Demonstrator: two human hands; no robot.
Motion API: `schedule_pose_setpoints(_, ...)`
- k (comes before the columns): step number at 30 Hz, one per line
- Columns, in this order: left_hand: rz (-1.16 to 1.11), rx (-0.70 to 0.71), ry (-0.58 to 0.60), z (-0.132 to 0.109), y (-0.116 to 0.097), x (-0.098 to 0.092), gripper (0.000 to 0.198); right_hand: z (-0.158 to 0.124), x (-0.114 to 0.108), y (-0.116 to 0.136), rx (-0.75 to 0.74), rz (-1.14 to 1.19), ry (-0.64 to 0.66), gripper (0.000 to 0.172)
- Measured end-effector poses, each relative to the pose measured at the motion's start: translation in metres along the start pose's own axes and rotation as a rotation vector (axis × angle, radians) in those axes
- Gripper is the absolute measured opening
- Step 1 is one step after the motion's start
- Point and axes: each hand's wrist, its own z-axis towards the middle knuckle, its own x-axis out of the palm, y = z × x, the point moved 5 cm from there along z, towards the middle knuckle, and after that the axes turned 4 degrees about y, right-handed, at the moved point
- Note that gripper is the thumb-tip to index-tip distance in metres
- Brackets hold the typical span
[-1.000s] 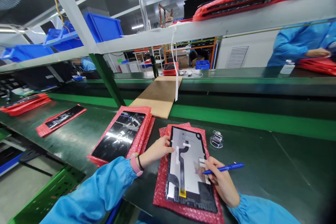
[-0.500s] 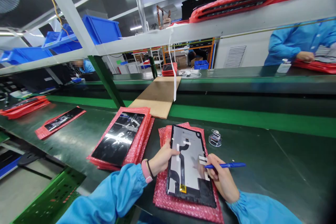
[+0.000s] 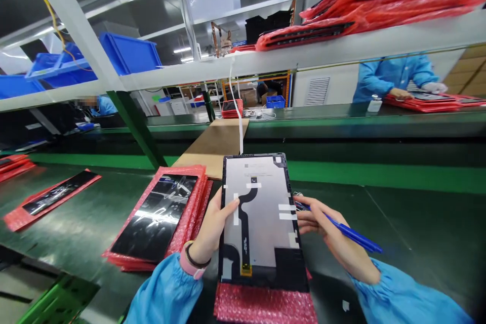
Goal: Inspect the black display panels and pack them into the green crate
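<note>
A tablet screen [image 3: 261, 233] is raised in front of me, its grey back with black flex cable and white tape strips facing me. My left hand [image 3: 210, 225] grips its left edge, thumb on the back and fingers hidden behind. My right hand [image 3: 326, 228] is at the right edge, holding a blue pen [image 3: 357, 238] that slants down to the right between thumb and fingers. Its fingertips meet the screen's edge, though I cannot tell if they carry any weight. Under the screen lies a pink bubble-wrap bag [image 3: 266, 304].
Left of the screen, a stack of bubble-wrap bags [image 3: 201, 187] bears a glossy black screen [image 3: 157, 217]. A wooden board [image 3: 212, 144] lies behind. A shelf [image 3: 212, 68] crosses overhead with a hanging white strip [image 3: 240, 134]. A co-worker [image 3: 387, 78] handles red-bagged pieces across the line.
The tablet screen has been lifted off the bubble-wrap bag and tilted up towards me. My right hand has shifted to its edge, and the pen has swung off the back. The view has turned right.
</note>
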Motion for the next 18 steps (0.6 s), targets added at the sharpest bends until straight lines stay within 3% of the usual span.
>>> schedule_pose_setpoints(5, -0.040, 0.019, 0.030, 0.003, -0.013, 0.010, 0.042, 0.004, 0.014, 0.029, -0.086, -0.099, 0.032, 0.018)
schedule_pose_setpoints(12, -0.091, 0.091, 0.055, 0.017, -0.031, 0.017, 0.043, 0.012, 0.017, 0.051, -0.062, -0.049, 0.085, 0.029)
schedule_pose_setpoints(18, -0.027, 0.191, 0.034, 0.026, -0.046, 0.023, 0.038, 0.015, 0.010, 0.075, -0.237, -0.224, -0.108, 0.026)
